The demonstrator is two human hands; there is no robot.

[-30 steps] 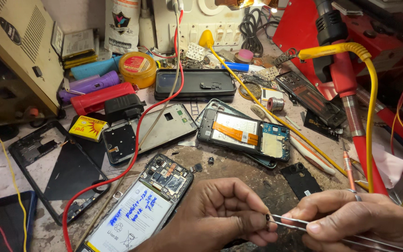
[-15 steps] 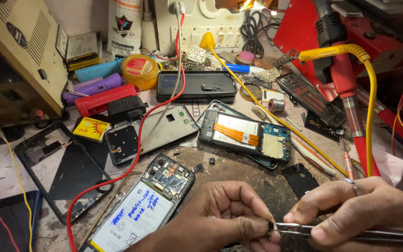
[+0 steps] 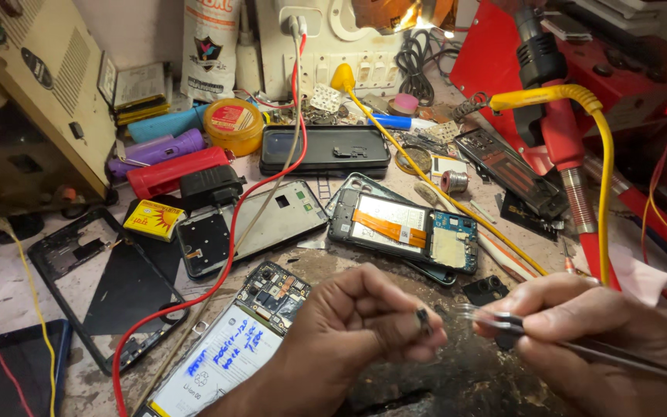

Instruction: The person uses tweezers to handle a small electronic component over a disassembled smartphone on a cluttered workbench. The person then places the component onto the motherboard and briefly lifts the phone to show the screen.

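Note:
My left hand (image 3: 353, 332) pinches a tiny dark component (image 3: 423, 320) between thumb and fingertips, low in the middle of the view. My right hand (image 3: 580, 324) grips metal tweezers (image 3: 480, 313) whose tips point left, a short gap from the component. Just left of my left hand lies an opened phone (image 3: 229, 347) with its white battery and circuit board exposed. Behind my hands sits another opened phone (image 3: 403, 232) showing an orange flex cable.
A red wire (image 3: 218, 270) and a yellow cable (image 3: 457, 201) cross the cluttered bench. A bare phone frame (image 3: 106, 286), a grey back cover (image 3: 256, 224), a black phone case (image 3: 324, 149), a yellow tin (image 3: 231, 126) and a red hot-air station (image 3: 580, 116) surround the work spot.
The tweezers have drawn slightly right, off the component that my left hand holds. Both hands have risen a little in view.

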